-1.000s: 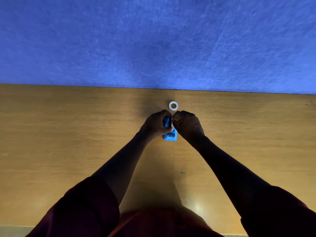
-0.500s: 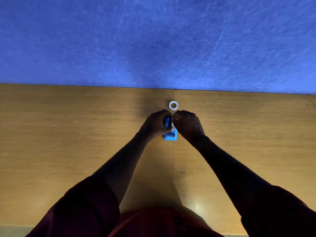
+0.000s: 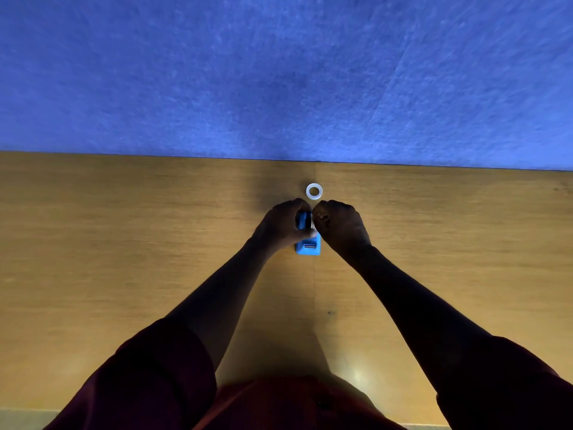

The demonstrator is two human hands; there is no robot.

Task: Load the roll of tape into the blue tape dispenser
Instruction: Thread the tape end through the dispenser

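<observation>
The blue tape dispenser (image 3: 307, 247) stood on the wooden tabletop (image 3: 124, 243) near the middle of the scene, its near end showing a small slot and its far part covered by the 2 hands. The left hand (image 3: 280, 226) was curled round the dispenser's left side, fingers wrapped over its top and the thumb lying across toward the right, so it gripped the body. A dark part showed between the fingers at the dispenser's top; what it was could not be told.

The right hand (image 3: 339, 226) sat just right of the dispenser with its fingers curled in toward the left hand, fingertips meeting it at the dispenser's upper right edge. A ring (image 3: 323, 216) showed on 1 finger. Whether this hand pinched a part of the dispenser, or only touched it, could not be told, since the fingertips were hidden behind the knuckles and in shadow.

The roll of tape (image 3: 314, 191), a small whitish ring, lay flat on the tabletop just beyond the hands, on the far side, close to them but not touched by either. It was near the far edge of the tabletop, where a blue felt-like wall (image 3: 279, 72) rose behind.

Both forearms reached in from the near side, with dark red sleeves (image 3: 148, 377) pushed up to about the elbows. A faint seam ran along the tabletop from near to far under the dispenser.
</observation>
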